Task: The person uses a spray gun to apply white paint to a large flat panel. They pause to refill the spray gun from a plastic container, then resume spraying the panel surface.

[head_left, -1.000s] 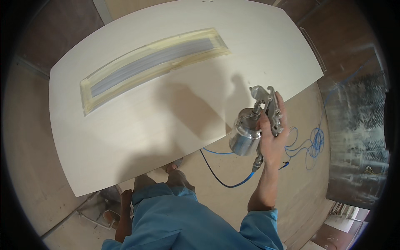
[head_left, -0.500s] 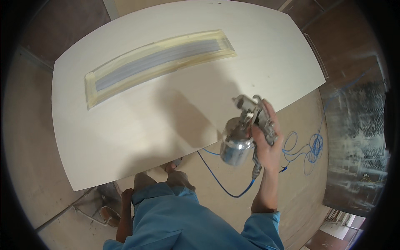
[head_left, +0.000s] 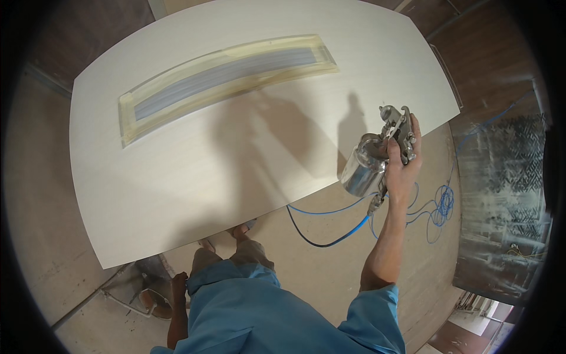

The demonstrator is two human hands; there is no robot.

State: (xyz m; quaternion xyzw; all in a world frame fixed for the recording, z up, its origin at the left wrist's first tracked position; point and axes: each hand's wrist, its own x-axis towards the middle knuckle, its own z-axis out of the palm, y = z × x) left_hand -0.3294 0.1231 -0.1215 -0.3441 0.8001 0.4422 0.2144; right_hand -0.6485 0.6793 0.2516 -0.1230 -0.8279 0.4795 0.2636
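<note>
the large pale board (head_left: 194, 177) fills most of the view and lies to the left of and beyond the fingers. on its far part sits a long strip (head_left: 227, 79), grey-blue in the middle with a yellowish border, well apart from the fingers. shadows of the person and of the tool fall on the board between the strip and the fingers.

the light-coloured floor (head_left: 330, 277) runs below and around the board's near edge. a dark spattered panel (head_left: 507, 200) stands to the right of the fingers.

the blue-sleeved right forearm rises from the lower edge. the right hand (head_left: 401, 168) is closed around the grip of a metal spray gun (head_left: 392, 138), fingers (head_left: 413, 133) wrapped over the handle. the gun is held over the board's near right edge, nozzle pointing away from the person.

the gun's shiny metal cup (head_left: 362, 168) hangs just left of the fingers.

a thin blue hose (head_left: 330, 236) leaves the gun's base below the fingers, loops over the floor and coils to their right.

the left hand (head_left: 177, 289) hangs low by the person's side; whether it is open or closed cannot be told.
</note>
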